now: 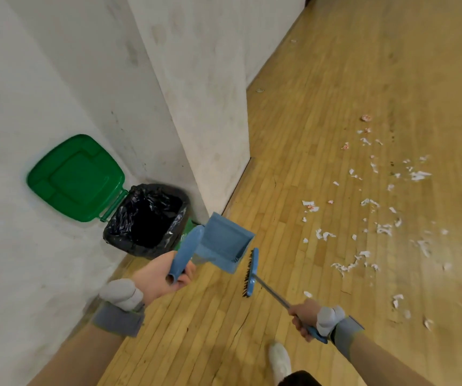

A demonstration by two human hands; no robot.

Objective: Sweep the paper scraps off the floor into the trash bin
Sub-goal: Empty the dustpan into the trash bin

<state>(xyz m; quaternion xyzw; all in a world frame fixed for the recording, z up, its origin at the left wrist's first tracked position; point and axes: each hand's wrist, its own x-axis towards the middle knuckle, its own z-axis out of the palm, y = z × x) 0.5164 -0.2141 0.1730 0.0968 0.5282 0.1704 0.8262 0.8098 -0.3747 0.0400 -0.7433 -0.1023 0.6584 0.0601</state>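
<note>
- The left hand (pixel 165 277) has its fingers curled round the handle of the blue dustpan (pixel 224 240), which it holds just beside the trash bin (pixel 146 218).
- The right hand (pixel 305 316) has its fingers clamped on the thin handle of the brush (pixel 252 271), whose bristled head is near the dustpan's mouth.
- The black-lined bin stands in the floor's (pixel 308 135) corner, with its green lid (pixel 76 176) up against the wall (pixel 43 79).
- The paper scraps (pixel 386 228) lie scattered across the wooden floor, well apart from the bin.

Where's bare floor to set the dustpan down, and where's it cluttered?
The floor is bare in the strip between the white pillar and the paper scraps. It is also bare from the trash bin back to the shoe, beneath the held dustpan and brush. The right side is crowded, with scraps spread widely.
</note>
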